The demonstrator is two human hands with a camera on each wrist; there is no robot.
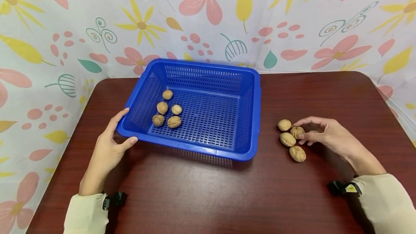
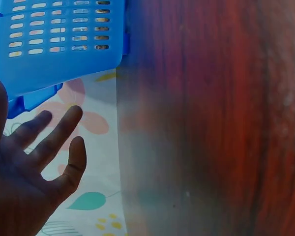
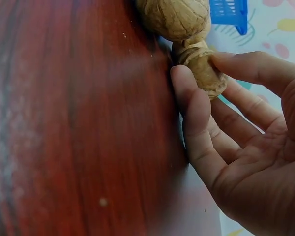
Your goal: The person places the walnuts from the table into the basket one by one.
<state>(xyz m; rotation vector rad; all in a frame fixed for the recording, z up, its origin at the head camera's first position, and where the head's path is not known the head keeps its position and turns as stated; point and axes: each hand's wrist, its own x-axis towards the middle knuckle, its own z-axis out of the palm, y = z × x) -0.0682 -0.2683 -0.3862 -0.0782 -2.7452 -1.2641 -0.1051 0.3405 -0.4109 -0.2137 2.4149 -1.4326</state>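
Note:
A blue plastic basket [image 1: 208, 151] with slotted walls holds several walnuts [image 1: 174, 121] toward its left side. My left hand [image 1: 108, 147] grips the basket's front left corner between thumb and forefinger. In the left wrist view, the other fingers [image 2: 64, 130] of that hand are spread below the basket. On the right, my right hand [image 1: 331, 136] pinches a walnut [image 3: 204, 71] with thumb and fingertips. That walnut is low at the table, among a few others: one walnut [image 1: 284, 125] behind, one walnut [image 1: 287, 139] to the left and one walnut [image 1: 297, 154] in front.
The dark reddish-brown table [image 1: 201, 198] carries the basket and the loose walnuts. A white cloth [image 1: 282, 17] printed with flowers and leaves hangs behind the table and along its left side. A black wrist strap [image 1: 344, 188] sits at the right sleeve.

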